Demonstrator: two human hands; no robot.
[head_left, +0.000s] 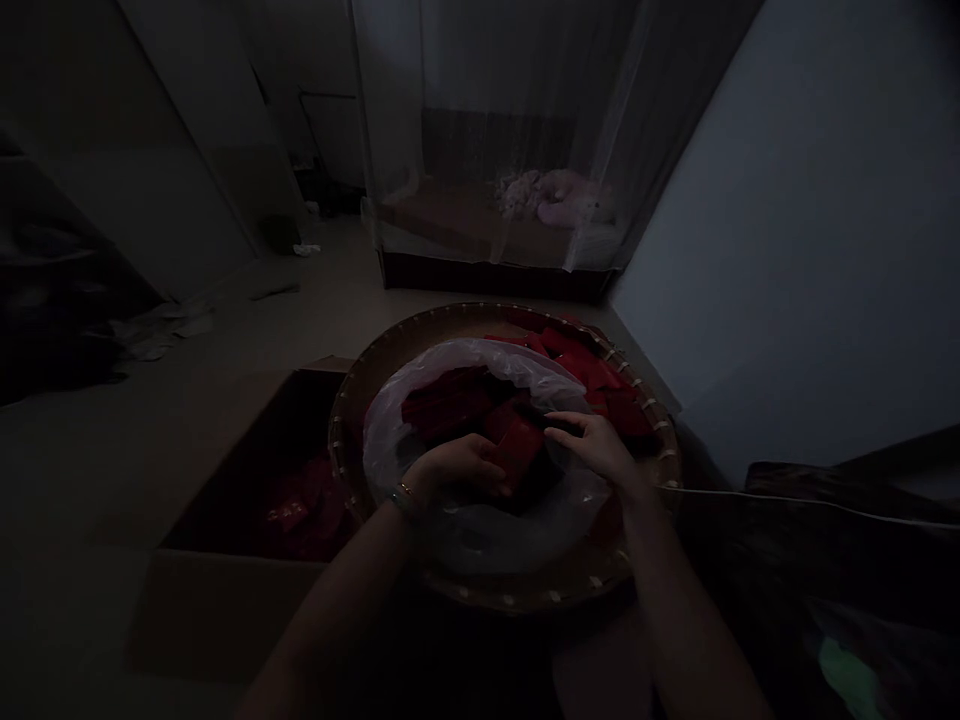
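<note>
A clear plastic bag [480, 540] lies with its mouth wide open in a round woven bamboo tray [390, 345]. Inside the bag are dark red packets [446, 405]. My left hand [461, 465], with a bracelet at the wrist, grips a red packet [519, 448] over the bag's mouth. At the packet's upper right, my right hand [596, 445] has its thumb and fingers closed around something dark, too dim to make out. More red packets [577, 360] are heaped at the tray's far right side.
Left of the tray stands an open cardboard box [225, 590] with red packets [300, 510] inside. A white cord [787, 500] runs rightward from the tray. Beyond is a bed behind a sheer net [480, 80]. A pale wall [825, 250] rises on the right.
</note>
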